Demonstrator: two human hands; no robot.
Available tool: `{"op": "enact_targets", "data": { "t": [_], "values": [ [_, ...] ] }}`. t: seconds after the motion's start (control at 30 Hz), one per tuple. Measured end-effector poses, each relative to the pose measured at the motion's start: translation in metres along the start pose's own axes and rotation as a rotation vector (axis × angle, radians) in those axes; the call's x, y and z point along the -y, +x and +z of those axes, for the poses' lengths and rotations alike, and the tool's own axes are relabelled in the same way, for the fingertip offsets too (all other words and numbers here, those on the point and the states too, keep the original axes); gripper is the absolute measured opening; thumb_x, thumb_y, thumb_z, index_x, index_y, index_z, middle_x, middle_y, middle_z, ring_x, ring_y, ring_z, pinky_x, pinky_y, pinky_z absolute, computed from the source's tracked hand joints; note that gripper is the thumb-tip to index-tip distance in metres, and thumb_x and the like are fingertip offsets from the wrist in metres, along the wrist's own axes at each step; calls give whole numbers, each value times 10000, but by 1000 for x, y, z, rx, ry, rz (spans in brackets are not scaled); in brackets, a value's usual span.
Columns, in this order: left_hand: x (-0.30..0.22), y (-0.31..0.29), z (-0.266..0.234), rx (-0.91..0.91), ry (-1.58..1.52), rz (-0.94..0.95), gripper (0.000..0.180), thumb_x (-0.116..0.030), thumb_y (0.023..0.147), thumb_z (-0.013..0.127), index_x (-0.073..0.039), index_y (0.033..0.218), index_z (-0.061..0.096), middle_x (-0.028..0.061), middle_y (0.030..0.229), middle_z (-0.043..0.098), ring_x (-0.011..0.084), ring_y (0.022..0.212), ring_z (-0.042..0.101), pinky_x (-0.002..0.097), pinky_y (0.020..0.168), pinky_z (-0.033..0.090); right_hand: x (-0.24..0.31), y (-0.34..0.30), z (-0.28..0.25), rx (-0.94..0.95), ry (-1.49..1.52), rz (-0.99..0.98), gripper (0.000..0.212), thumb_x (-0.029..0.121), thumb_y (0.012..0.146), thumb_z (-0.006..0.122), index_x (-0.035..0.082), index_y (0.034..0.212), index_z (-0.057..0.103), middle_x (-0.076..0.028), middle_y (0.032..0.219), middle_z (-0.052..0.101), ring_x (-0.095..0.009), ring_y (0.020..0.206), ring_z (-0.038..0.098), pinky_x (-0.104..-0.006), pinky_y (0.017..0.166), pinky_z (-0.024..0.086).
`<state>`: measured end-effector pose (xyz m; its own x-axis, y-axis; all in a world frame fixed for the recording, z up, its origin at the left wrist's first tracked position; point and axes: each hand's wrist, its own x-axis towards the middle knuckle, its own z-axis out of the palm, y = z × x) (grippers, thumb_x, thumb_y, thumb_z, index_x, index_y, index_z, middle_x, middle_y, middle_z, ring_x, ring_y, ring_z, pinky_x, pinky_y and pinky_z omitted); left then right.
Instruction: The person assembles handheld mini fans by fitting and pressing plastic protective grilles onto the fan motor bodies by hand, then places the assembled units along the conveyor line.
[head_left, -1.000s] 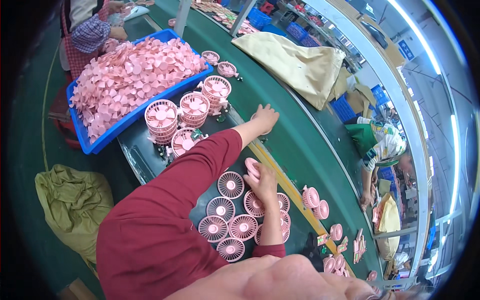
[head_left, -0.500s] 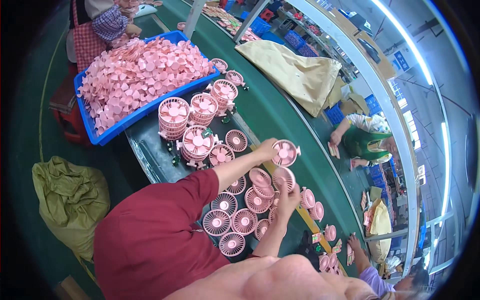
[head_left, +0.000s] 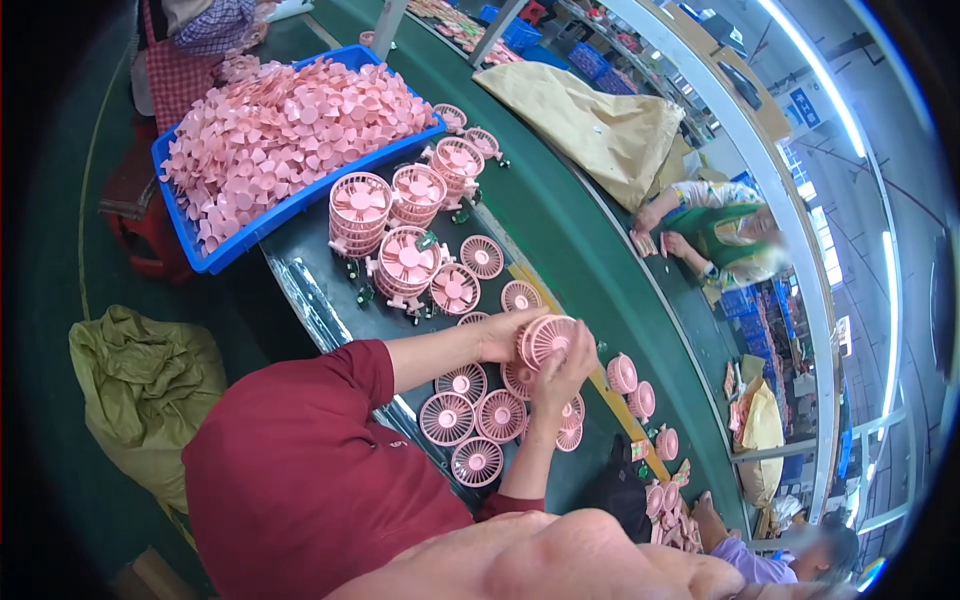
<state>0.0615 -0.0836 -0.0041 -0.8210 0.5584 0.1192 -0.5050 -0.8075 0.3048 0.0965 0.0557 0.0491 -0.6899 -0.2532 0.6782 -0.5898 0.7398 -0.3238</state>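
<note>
- Fan sat between the hands, above the grilles.
- Left hand gripped its left side; right hand was closed on its right.
- Grilles lay flat on the dark bench.
- Blue tub stood farther left; green belt ran alongside.

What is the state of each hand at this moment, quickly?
Left hand: closed, holding the pink fan cage from its left side.
Right hand: closed on the same cage, from its right.
</note>
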Motion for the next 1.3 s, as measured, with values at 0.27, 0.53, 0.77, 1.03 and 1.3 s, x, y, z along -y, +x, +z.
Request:
{"op": "enact_targets", "data": {
  "t": [0.27, 0.53, 0.77, 1.03, 1.3],
  "values": [
    [-2, -23, 0, -187, -120, 83, 333, -342, 967, 536, -68, 1134, 625, 109, 1094, 673, 224, 996, 660, 416, 906, 536, 8, -14, 18, 198, 116, -27, 571, 271, 890, 541, 11, 1384, 419, -247, 1377, 442, -420, 1265, 421, -495, 1072, 316],
    [12, -30, 23, -454, 453, 644, 301, -329, 1060, 329, -104, 1175, 493, 51, 1024, 590, 138, 905, 621, 284, 790, 532, 31, -8, 25, 278, 561, 275, 941, 746, 884, 323, -18, 1432, 276, -268, 1351, 459, -383, 1266, 462, -415, 1047, 363],
    [22, -37, 38, -438, 1222, 1033, 221, -163, 1030, 374, -21, 1193, 422, 122, 1209, 486, 171, 1066, 518, 304, 919, 431, 40, -3, 41, 168, 988, 374, 541, 385, 1006, 310, -9, 1378, 324, -161, 1303, 447, -246, 1220, 452, -366, 1041, 351],
    [-16, 15, 28, -438, 1490, 1034, 306, -245, 954, 516, -17, 1152, 468, 198, 1098, 569, 358, 1043, 534, 435, 931, 400, -20, 37, 63, 177, 992, 534, 533, 432, 1019, 333, 18, 1353, 365, -142, 1244, 502, -212, 1133, 513, -338, 983, 404],
    [-123, 107, -31, -696, 1909, 824, 262, -212, 838, 656, -33, 1022, 603, 217, 1120, 600, 395, 1085, 538, 484, 930, 450, -136, 64, 51, -6, -312, 497, 609, 355, 846, 670, 26, 1320, 476, -283, 1311, 482, -455, 1225, 445, -516, 1005, 389]
  ]
}}
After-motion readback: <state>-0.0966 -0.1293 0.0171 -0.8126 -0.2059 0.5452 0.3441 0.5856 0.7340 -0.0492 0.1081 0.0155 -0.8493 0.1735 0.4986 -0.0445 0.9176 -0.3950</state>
